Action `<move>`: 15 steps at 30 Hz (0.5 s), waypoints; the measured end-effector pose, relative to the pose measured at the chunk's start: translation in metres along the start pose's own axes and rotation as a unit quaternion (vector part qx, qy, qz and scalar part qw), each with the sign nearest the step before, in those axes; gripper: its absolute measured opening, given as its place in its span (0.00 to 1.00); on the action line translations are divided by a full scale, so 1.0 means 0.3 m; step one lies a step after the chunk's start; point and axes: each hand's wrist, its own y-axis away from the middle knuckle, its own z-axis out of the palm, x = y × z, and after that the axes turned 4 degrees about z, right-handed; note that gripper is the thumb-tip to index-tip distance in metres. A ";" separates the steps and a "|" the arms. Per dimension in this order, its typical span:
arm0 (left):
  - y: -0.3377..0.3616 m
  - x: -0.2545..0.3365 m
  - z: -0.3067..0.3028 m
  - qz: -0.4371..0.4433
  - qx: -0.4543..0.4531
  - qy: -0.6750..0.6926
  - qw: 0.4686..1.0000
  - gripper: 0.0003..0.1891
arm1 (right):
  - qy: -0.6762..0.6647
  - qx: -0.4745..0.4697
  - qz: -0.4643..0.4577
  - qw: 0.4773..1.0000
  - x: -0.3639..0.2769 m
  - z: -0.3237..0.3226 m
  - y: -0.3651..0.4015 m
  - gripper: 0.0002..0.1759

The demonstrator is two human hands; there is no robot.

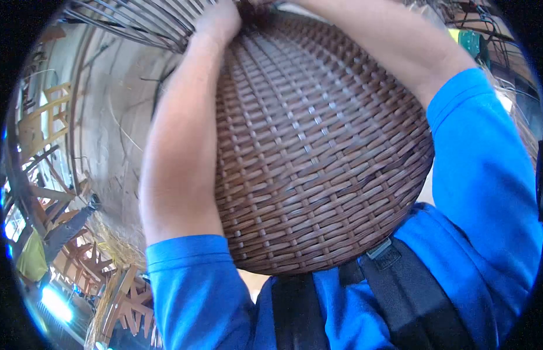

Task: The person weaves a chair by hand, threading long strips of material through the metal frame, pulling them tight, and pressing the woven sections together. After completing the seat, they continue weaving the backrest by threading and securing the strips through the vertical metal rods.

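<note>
A large brown woven wicker piece (318,146) fills the middle of the view and leans against my body, its curved lower edge at my waist. My left hand (219,24) is at its upper left edge, blurred and closed, with the fingertips hidden. What it grips does not show clearly. Long dark unwoven strands (140,23) fan out to the left of this hand. My right arm reaches across the upper right of the wicker. My right hand is almost wholly beyond the top edge, so its fingers do not show.
A broad pale wooden surface (114,116) lies to the left. Wooden frames (46,119), loose straw-like strands (111,239) and stacked wooden parts (131,309) are beyond it. A yellow and green object (470,44) and dark strands (496,26) are at the upper right.
</note>
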 end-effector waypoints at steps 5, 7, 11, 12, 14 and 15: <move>-0.004 0.022 -0.013 0.016 -0.030 -0.034 0.999 0.18 | 0.202 -0.080 -0.196 0.956 0.081 -0.069 -0.009 0.12; -0.011 -0.005 0.023 0.049 0.005 -0.027 0.998 0.20 | -0.041 0.061 -0.128 0.989 0.157 -0.136 0.053 0.14; -0.003 0.009 0.008 0.055 -0.004 -0.021 0.998 0.25 | -0.250 -0.025 -0.040 0.967 0.430 -0.133 -0.019 0.10; -0.001 0.018 0.002 0.053 -0.006 -0.022 0.998 0.25 | -0.361 -0.101 -0.039 0.926 0.543 -0.067 -0.126 0.10; 0.005 0.029 -0.010 0.049 -0.006 -0.021 0.999 0.24 | -0.183 -0.004 0.008 0.983 0.398 -0.113 0.043 0.11; 0.004 0.029 -0.010 0.044 -0.012 -0.020 0.999 0.24 | -0.143 -0.025 0.032 0.989 0.350 -0.128 0.080 0.17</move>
